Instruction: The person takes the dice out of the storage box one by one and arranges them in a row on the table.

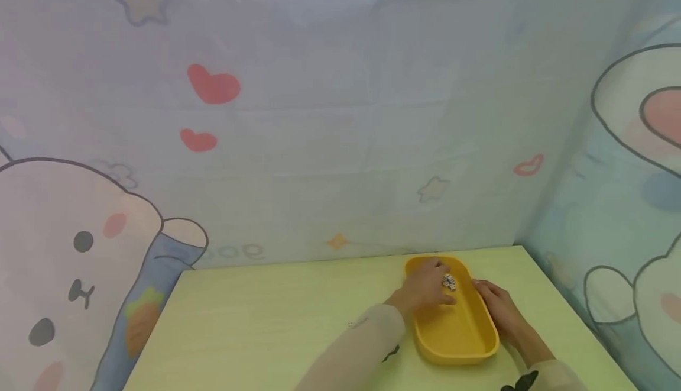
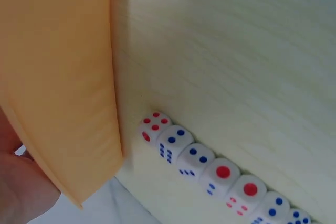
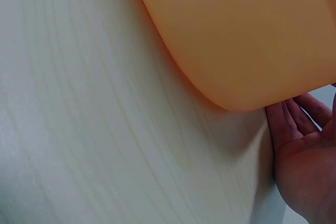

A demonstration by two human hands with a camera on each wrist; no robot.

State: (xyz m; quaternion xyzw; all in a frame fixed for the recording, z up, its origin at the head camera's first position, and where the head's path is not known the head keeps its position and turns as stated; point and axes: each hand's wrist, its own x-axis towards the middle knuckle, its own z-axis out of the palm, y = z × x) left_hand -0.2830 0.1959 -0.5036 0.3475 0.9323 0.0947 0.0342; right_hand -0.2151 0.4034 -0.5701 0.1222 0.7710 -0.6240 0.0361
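A yellow tray [image 1: 456, 332] stands toward the right of the table, with several white dice [image 1: 449, 283] near its far end. My left hand [image 1: 425, 284] reaches over the tray's left rim, thumb and fingers spread apart beside those dice; its fingertips are partly hidden. Along the outside of the right wall rests my right hand [image 1: 499, 308], its fingers fairly straight against the tray in the right wrist view. A row of white dice [image 2: 223, 172] with red and blue dots lies on the table outside the tray, in the left wrist view.
The pale yellow-green table [image 1: 245, 320] reaches back to a printed cloth [image 1: 330, 113] with hearts and stars. A second printed cloth [image 1: 628, 231] hangs along the right edge. My left sleeve [image 1: 356, 343] covers part of the table left of the tray.
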